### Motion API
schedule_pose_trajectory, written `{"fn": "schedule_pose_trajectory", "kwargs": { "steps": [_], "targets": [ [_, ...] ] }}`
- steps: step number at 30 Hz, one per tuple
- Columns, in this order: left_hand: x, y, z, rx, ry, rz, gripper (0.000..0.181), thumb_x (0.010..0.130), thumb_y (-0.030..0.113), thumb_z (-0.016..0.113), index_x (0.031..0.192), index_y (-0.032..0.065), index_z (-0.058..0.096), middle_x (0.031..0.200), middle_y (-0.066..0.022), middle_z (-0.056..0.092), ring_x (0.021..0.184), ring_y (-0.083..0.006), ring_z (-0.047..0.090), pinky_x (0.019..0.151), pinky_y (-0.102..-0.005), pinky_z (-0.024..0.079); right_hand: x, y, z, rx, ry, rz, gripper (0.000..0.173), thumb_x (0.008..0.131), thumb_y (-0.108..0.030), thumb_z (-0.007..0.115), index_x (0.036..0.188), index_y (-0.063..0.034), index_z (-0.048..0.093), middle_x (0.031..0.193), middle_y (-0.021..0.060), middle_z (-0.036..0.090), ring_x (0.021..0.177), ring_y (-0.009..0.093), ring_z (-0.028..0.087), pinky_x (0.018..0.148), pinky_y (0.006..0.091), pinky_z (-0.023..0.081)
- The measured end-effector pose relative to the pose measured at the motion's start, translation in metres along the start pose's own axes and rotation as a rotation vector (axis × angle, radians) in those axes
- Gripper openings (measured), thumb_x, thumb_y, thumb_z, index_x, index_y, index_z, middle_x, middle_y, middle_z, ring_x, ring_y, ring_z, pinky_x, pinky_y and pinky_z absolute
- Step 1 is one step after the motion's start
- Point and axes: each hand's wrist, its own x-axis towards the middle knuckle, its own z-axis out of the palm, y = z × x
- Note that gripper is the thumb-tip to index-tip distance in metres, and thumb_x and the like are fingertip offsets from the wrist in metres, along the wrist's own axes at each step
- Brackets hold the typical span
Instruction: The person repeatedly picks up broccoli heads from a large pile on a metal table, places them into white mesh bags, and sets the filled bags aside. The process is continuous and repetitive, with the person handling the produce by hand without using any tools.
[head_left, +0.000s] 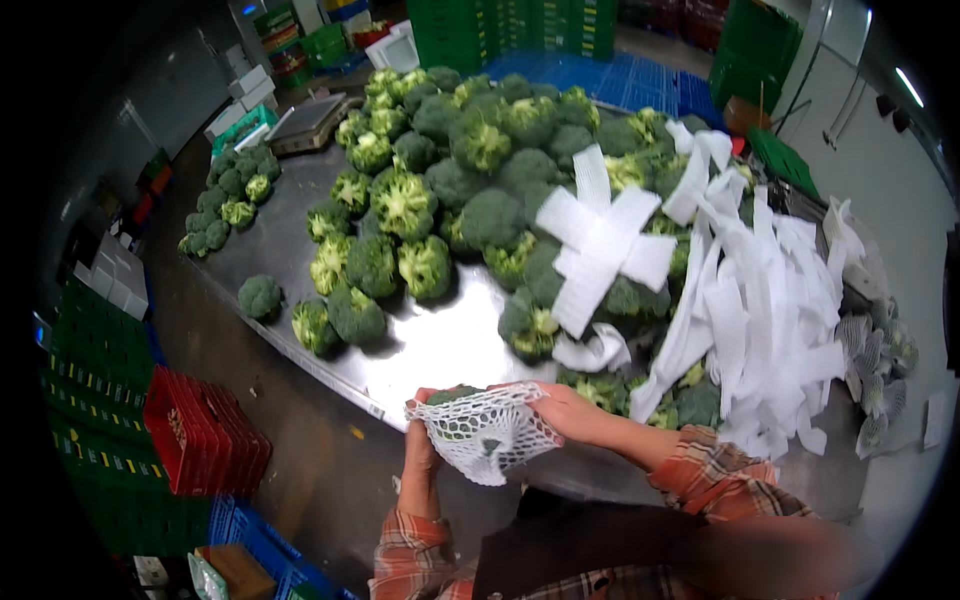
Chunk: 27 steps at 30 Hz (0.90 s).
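Note:
A broccoli head (455, 395) shows at the mouth of a white foam net sleeve (491, 431), close to the table's front edge. My left hand (421, 435) is around the left side, against the broccoli and the net's rim. On the right, my right hand (566, 412) grips the stretched rim of the net. The net's lower end hangs loose and bunched. How far the broccoli sits inside is partly hidden by the mesh and fingers. Beyond my hands, a large heap of bare broccoli heads (491, 217) covers much of the metal table (300, 195).
Flat foam net sleeves (750, 315) are piled at the right, with more lying crosswise (604, 240) on the heap. Netted broccoli (877, 375) lies at the far right. A weighing scale (307, 124) stands at the back left. Red crates (210, 435) stand on the floor at left.

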Motion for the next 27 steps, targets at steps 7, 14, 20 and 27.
{"fn": "schedule_pose_trajectory", "kwargs": {
  "steps": [7, 14, 20, 27],
  "targets": [
    [-0.08, -0.031, 0.09, -0.123, -0.146, -0.455, 0.068, 0.088, 0.054, 0.026, 0.127, -0.002, 0.034, 0.128, -0.0171, 0.041, 0.114, -0.0328, 0.043, 0.098, -0.0448, 0.033, -0.089, -0.019, -0.02, 0.582, 0.093, 0.273, 0.027, 0.089, -0.016, 0.041, 0.101, 0.0028, 0.056, 0.091, 0.0109, 0.062, 0.066, 0.018, 0.059, 0.066, 0.0269, 0.049],
    [-0.047, -0.092, 0.126, -0.534, -0.085, -0.342, 0.047, 0.09, 0.041, 0.032, 0.125, 0.0091, 0.04, 0.124, -0.0107, 0.045, 0.115, -0.0279, 0.041, 0.098, -0.0437, 0.032, -0.176, 0.009, -0.047, 1.277, 0.197, 0.402, 0.027, 0.088, -0.02, 0.049, 0.104, 0.0012, 0.052, 0.095, 0.0131, 0.061, 0.073, 0.016, 0.062, 0.059, 0.0275, 0.053],
    [-0.061, -0.119, 0.225, -0.212, -0.405, -0.518, 0.053, 0.088, 0.044, 0.033, 0.126, 0.0066, 0.037, 0.125, -0.0134, 0.043, 0.115, -0.0306, 0.04, 0.098, -0.0445, 0.03, -0.218, 0.087, -0.098, 0.957, 0.459, -0.093, 0.023, 0.082, -0.027, 0.06, 0.09, -0.0067, 0.053, 0.079, -0.0013, 0.056, 0.067, 0.006, 0.05, 0.057, 0.0207, 0.042],
    [-0.1, -0.154, 0.359, 0.248, -0.769, -0.517, 0.06, 0.084, 0.044, 0.045, 0.124, -0.0002, 0.039, 0.126, -0.0171, 0.042, 0.114, -0.0312, 0.044, 0.097, -0.0413, 0.033, -0.326, 0.105, -0.123, 0.829, 0.651, -0.508, 0.059, 0.084, -0.045, 0.044, 0.134, -0.0178, 0.029, 0.135, 0.0084, 0.032, 0.12, 0.023, 0.036, 0.099, 0.038, 0.029]
  ]
}}
